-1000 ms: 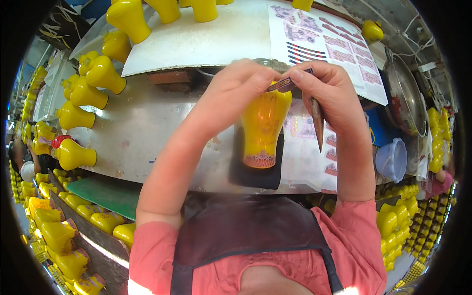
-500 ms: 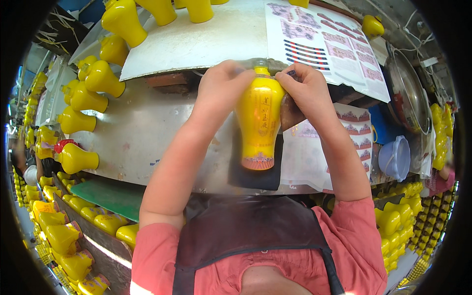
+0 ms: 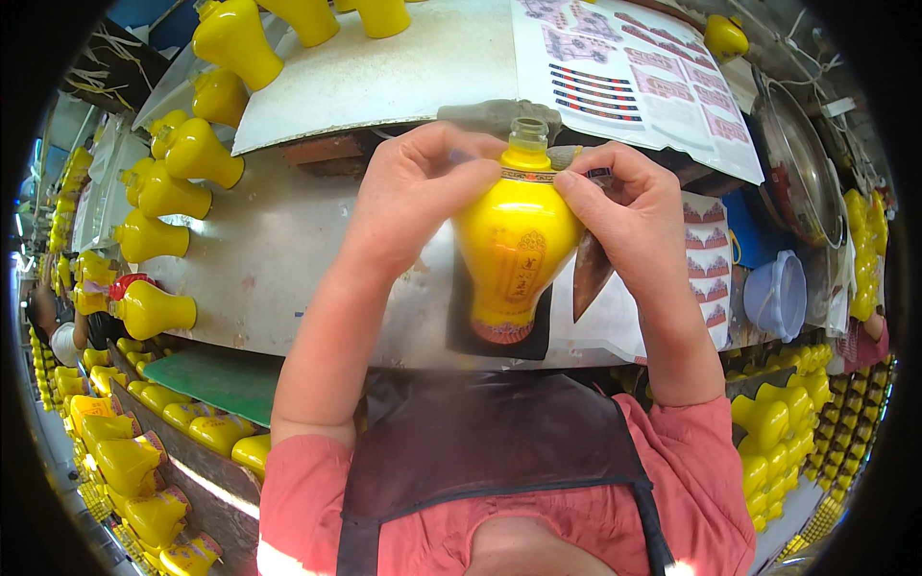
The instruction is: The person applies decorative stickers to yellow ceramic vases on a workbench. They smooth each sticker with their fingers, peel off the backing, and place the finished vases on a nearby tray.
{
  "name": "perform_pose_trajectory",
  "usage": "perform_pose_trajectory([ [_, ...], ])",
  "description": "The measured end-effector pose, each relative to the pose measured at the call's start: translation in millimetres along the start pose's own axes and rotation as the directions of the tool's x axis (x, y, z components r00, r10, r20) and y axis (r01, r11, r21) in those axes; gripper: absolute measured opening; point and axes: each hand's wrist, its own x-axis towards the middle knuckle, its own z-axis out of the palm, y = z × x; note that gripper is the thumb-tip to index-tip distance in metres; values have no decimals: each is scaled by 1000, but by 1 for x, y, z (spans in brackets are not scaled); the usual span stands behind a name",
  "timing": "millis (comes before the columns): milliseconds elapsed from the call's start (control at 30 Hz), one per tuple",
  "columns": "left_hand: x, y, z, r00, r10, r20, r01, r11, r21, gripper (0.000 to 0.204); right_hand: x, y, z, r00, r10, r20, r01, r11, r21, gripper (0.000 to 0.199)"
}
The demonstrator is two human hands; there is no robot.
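A glossy yellow bottle [image 3: 514, 226] with a clear glass mouth stands on a dark pad [image 3: 466, 322]. Printed panels mark its body, and a patterned border rings its base. Around the front of its neck runs a narrow dark decal strip [image 3: 528, 176]. My left hand [image 3: 408, 197] is closed at the neck's left side, thumb and finger at the strip's end. On the other side my right hand [image 3: 629, 206] pinches the strip, a dark bit of it showing between the fingers. The fingertips behind the neck are partly hidden.
Decal sheets [image 3: 663, 96] lie on a white board [image 3: 384, 82] beyond the bottle. More yellow bottles [image 3: 154, 309] line the left side. A brown pointed piece [image 3: 591, 278] sits beside the bottle; a pale blue bucket [image 3: 776, 296] and metal basin [image 3: 802, 163] are at right.
The bottle has tilted more upright and turned, so its printed panel faces further right. Its mouth and the strip around the neck show more plainly. Both hands have moved slightly with it.
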Motion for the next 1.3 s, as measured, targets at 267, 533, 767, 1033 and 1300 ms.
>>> perform_pose_trajectory([
  [267, 0, 0, -2, 999, 10, 48, -9, 999, -33, 5, -1, 0, -1, 995, -101, -2, 101, 995, -22, 13],
  [533, -3, 2, 0, 999, 26, 43, -25, 999, -27, 5, 1, -6, -12, 989, 6, 149, -18, 997, 81, 13],
  [767, -9, 4, 3, 999, 47, 17, -48, 998, 40, 5, 7, -1, -6, 993, 1, 119, -20, 988, 155, 18],
  [1033, -17, 2, 5, 989, 141, 50, -143, 988, 50, 11, 4, -18, -29, 976, -14, 216, -9, 994, 106, 46],
  [1300, -26, 3, 6, 986, 155, 69, -159, 985, 60, 7, 1, -32, -24, 902, 145, 406, -143, 989, -35, 40],
])
